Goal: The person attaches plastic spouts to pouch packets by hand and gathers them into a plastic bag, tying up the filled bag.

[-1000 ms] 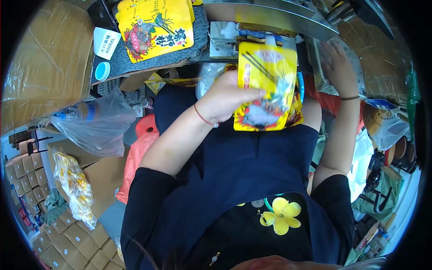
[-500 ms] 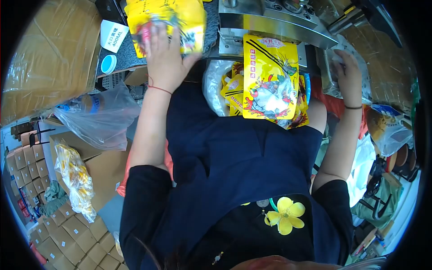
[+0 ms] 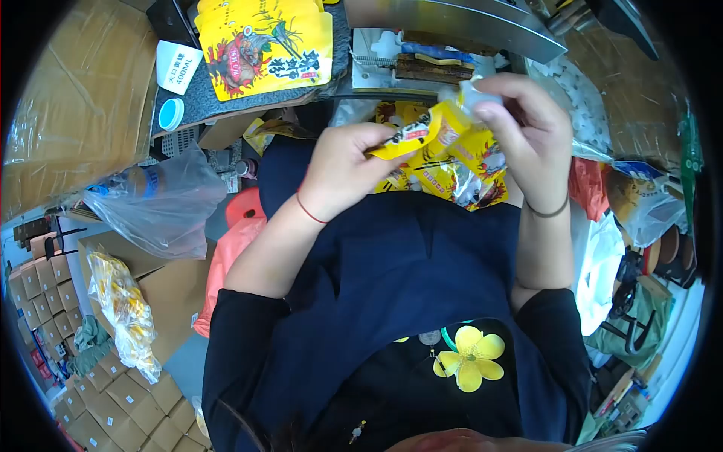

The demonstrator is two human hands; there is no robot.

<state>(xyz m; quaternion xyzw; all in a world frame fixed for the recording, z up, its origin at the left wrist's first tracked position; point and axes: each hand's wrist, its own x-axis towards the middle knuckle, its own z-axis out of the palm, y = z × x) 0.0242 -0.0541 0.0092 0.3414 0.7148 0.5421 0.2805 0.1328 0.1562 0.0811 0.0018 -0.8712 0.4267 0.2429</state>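
Note:
My left hand [image 3: 346, 162] grips a yellow printed pouch [image 3: 437, 129] by its near end, thumb on top. The pouch is bent and tilted in front of the machine. At its far end my right hand [image 3: 527, 124] closes thumb and fingers round a small whitish translucent piece [image 3: 468, 98], blurred; I cannot tell whether it sits inside the pouch opening. Below lies a pile of yellow pouches [image 3: 452, 181] at my lap. To the left, a stack of flat yellow pouches [image 3: 263, 56] rests on the grey work surface [image 3: 343, 56].
A metal machine [image 3: 452, 26] stands ahead, with brown and blue strips below its edge. At the right is a tray of whitish translucent pieces [image 3: 576, 98]. A labelled white piece [image 3: 177, 66], a turquoise-lined cap [image 3: 172, 114] and a large carton [image 3: 71, 90] are at the left.
My left hand has left the pouch stack and come to the middle with a pouch. My right hand has moved in from the right tray. The upright front pouch is gone from its place.

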